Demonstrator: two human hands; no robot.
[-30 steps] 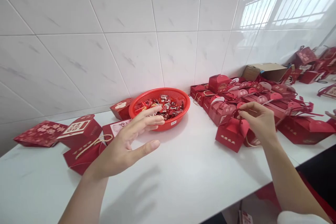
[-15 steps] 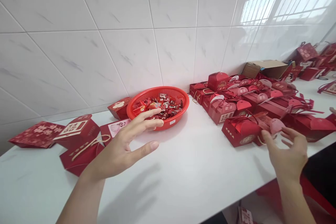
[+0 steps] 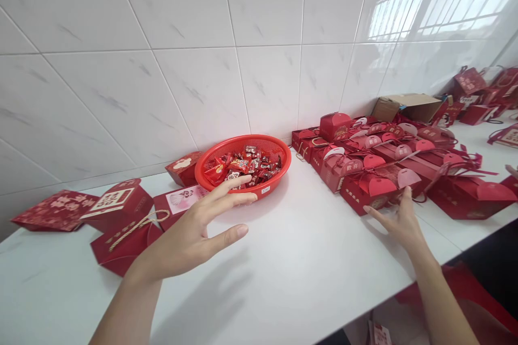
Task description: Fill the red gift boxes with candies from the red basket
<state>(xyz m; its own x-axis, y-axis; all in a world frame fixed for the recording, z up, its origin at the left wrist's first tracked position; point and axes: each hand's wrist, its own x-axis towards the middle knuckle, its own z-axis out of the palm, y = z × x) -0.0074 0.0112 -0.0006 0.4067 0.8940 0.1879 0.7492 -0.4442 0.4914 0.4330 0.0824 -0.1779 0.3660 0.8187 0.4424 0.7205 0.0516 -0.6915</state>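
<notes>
Because the rope-tied box point(image 3: 121, 250) lies close by the wrist of the left hand point(image 3: 188, 240), a sideways sweep could knock it askew. That hand is open and empty above the surface point(image 3: 283, 264); dipping its fingers could catch the red basket point(image 3: 278, 180) and spill the wrapped sweets point(image 3: 259, 166). Farther right, the front red box point(image 3: 360, 197) sits against the packed boxes point(image 3: 408, 156). The right hand point(image 3: 404, 226) has its grip spread at the near side, firm contact unclear; pressing hard could dent the flaps.
</notes>
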